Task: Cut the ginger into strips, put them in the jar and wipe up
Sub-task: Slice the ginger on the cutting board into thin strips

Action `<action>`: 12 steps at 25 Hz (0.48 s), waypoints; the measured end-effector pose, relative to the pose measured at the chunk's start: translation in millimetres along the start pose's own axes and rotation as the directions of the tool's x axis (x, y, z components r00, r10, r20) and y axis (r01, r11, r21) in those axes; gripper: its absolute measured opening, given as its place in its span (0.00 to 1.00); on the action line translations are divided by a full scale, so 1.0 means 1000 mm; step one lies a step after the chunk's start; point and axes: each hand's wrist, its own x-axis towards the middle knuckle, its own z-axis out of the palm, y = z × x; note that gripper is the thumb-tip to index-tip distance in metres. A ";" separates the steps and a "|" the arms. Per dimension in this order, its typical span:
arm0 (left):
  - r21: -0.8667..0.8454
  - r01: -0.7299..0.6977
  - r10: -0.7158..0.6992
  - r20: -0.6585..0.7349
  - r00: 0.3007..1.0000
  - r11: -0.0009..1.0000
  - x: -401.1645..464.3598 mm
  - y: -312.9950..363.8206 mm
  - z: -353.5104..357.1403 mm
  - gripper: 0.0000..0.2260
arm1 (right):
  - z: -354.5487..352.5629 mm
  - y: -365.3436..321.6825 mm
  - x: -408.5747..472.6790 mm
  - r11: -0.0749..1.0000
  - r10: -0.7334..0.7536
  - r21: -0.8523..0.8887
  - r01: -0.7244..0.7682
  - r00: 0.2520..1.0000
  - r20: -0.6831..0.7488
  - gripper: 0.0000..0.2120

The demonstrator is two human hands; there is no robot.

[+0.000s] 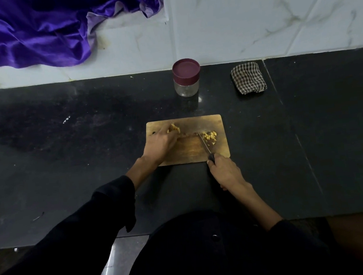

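Observation:
A wooden cutting board (190,152) lies on the black counter. My left hand (160,144) presses down on a piece of ginger (186,134) near the board's middle, with some yellow ginger (175,128) by its fingers. My right hand (226,171) grips the dark handle of a knife (204,145), whose blade points away from me and meets the ginger. A small heap of cut ginger strips (210,136) lies right of the blade. Behind the board stands a clear jar (186,78) with a maroon lid on it.
A folded checked cloth (248,78) lies at the back right of the counter by the white marble wall. Purple satin fabric (40,31) hangs over the wall at the top left. The counter's front edge (54,240) runs close to my body.

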 end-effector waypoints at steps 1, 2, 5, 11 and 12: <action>-0.086 0.036 -0.038 -0.018 0.999 0.996 0.002 0.004 0.001 0.07 | 0.000 0.000 0.000 1.000 0.000 0.001 0.000 1.000 -0.004 0.09; -0.180 0.072 -0.076 -0.017 0.997 0.981 0.004 0.009 0.002 0.08 | 0.000 0.000 0.000 1.000 -0.001 0.001 0.001 1.000 -0.008 0.09; -0.301 0.123 -0.122 0.024 0.992 0.946 0.011 0.022 0.008 0.09 | 0.000 0.000 0.000 1.000 -0.005 0.002 0.005 1.000 -0.005 0.11; -0.125 -0.066 0.066 0.000 0.998 0.990 0.014 0.033 0.017 0.09 | 0.000 0.002 0.002 1.000 0.011 0.004 -0.011 1.000 -0.001 0.12; -0.092 -0.145 0.144 -0.011 0.989 0.985 0.009 0.031 0.021 0.11 | 0.001 0.002 0.002 1.000 0.012 0.003 -0.012 1.000 -0.002 0.12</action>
